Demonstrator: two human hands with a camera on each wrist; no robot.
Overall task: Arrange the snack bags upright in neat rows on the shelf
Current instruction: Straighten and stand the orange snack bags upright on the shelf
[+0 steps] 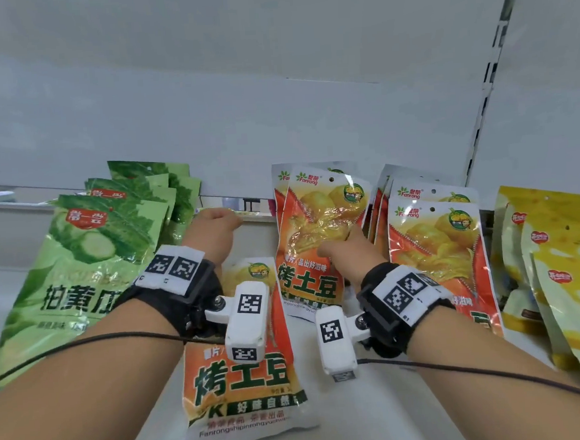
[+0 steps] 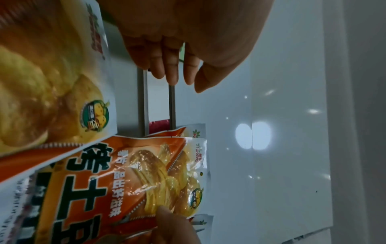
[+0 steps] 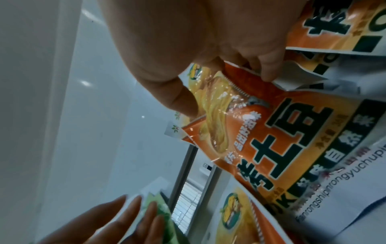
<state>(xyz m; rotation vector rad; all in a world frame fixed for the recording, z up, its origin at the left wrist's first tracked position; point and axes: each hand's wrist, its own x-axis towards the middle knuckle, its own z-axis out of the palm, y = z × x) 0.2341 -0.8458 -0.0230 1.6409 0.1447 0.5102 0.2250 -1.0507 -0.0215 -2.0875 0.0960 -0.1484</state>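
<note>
At the far left of the shelf (image 1: 391, 412) a row of green cucumber bags (image 1: 88, 254) leans back, one behind another. Just right of it the left hand (image 1: 214, 232) hovers with its fingers (image 2: 171, 69) straight and relaxed, its grip apart and holding nothing. Near the front edge, between the wrists, one orange potato bag (image 1: 245, 388) lies flat and loose. Right of centre the right hand (image 1: 342, 250) has its grip clamped on the front bag of the standing orange row (image 1: 320, 228); the thumb (image 3: 177, 97) presses the clear window and the fingers curl round the bag's edge. A second orange row (image 1: 434, 244) stands beside it, and yellow bags (image 1: 559, 269) fill the far right.

These bags look light, thin and glossy, probably slippery and easily crumpled, with brittle chips inside. Taking them by the sealed edges or top corners seems safer than squeezing the middle.
</note>
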